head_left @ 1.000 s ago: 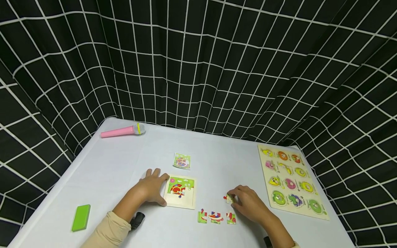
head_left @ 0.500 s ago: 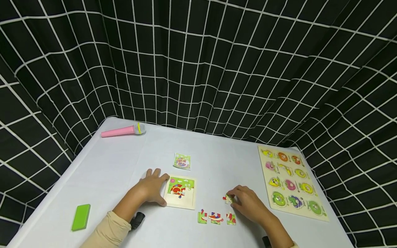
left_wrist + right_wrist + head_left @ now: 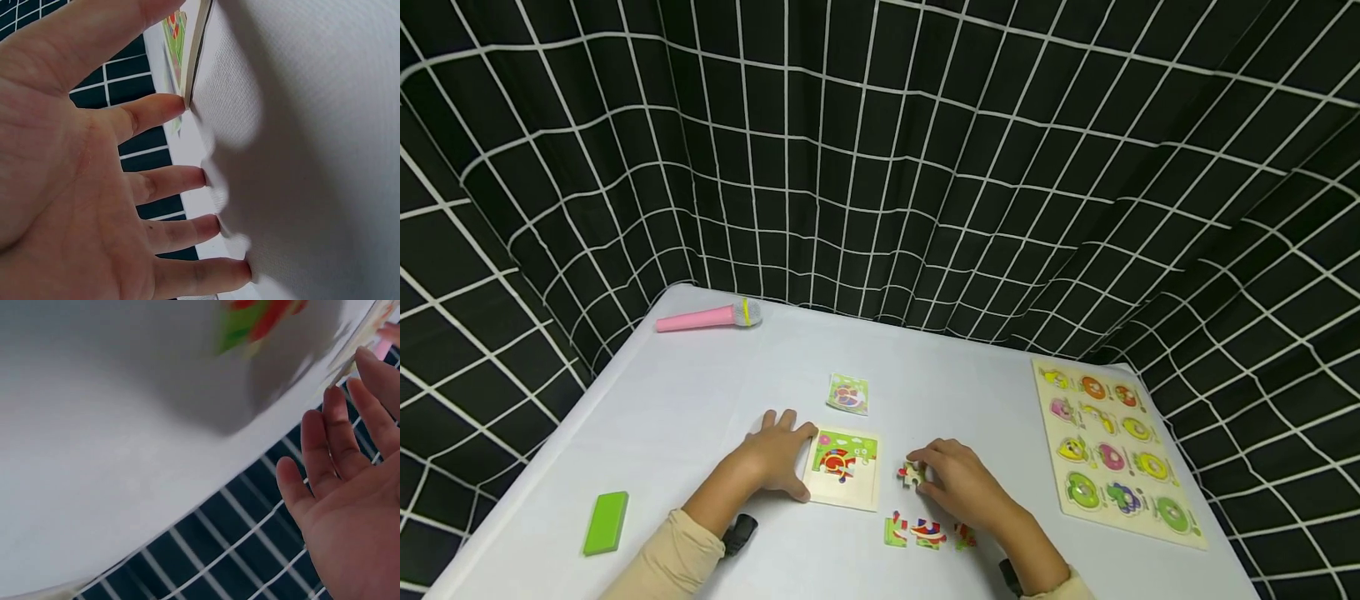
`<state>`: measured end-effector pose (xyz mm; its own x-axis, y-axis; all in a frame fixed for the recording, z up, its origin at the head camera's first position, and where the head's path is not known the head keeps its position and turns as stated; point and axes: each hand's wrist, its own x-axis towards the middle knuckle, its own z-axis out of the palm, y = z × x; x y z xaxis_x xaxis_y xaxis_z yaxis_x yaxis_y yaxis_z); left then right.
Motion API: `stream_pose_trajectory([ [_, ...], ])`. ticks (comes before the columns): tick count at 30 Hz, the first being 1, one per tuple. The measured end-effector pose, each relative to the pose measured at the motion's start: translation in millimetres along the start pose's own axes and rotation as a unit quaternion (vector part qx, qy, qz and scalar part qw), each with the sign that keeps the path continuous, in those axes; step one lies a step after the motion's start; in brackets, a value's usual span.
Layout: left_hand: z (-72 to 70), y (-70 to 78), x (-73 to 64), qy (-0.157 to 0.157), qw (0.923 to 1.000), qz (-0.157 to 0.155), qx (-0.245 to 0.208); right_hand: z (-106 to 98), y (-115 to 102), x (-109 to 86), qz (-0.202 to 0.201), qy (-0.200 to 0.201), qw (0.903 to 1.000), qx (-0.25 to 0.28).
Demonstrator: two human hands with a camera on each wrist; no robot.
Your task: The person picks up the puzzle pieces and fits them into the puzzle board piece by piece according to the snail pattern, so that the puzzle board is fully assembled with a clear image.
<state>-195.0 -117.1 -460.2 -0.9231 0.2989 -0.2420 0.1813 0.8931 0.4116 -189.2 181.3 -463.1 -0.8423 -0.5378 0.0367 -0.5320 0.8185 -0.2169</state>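
Note:
My left hand (image 3: 775, 457) lies spread at the left side of a square wooden puzzle tray (image 3: 842, 498), thumb and index fingertip at its edge. In the left wrist view its fingers are straight and the tray's edge (image 3: 197, 56) meets the index fingertip. The tray's upper part holds a red and green picture; its lower part is bare wood. Right of the tray, my right hand (image 3: 962, 483) pinches a jigsaw piece (image 3: 911, 474) with a red knob. Below lie a green and red piece (image 3: 895, 530), a red and blue piece (image 3: 928, 533) and another piece (image 3: 966, 537), partly behind the hand.
A small picture card (image 3: 848, 393) lies beyond the tray. The fruit puzzle board (image 3: 1092, 467) is at the right, a pink toy microphone (image 3: 700, 318) at the back left, a green block (image 3: 606, 523) at the front left. Black gridded cloth (image 3: 880, 167) walls the table.
My right hand has carried the jigsaw piece leftward, closer to the tray. The left hand stays at the tray's edge. The head view has shifted slightly.

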Motion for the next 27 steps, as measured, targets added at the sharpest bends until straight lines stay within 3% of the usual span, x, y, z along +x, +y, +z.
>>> stream_pose_trajectory([
  [10, 1.9, -0.2, 2.0, -0.001, 1.0000, -0.005, 0.004, 10, -30, 30.0, -0.062, -0.015, 0.9979, 0.011],
  [27, 3.5, 0.1, 4.1, -0.002, 0.9998, -0.007, 0.017, 24, -39, 39.6, -0.072, -0.004, 0.9972, -0.019],
])
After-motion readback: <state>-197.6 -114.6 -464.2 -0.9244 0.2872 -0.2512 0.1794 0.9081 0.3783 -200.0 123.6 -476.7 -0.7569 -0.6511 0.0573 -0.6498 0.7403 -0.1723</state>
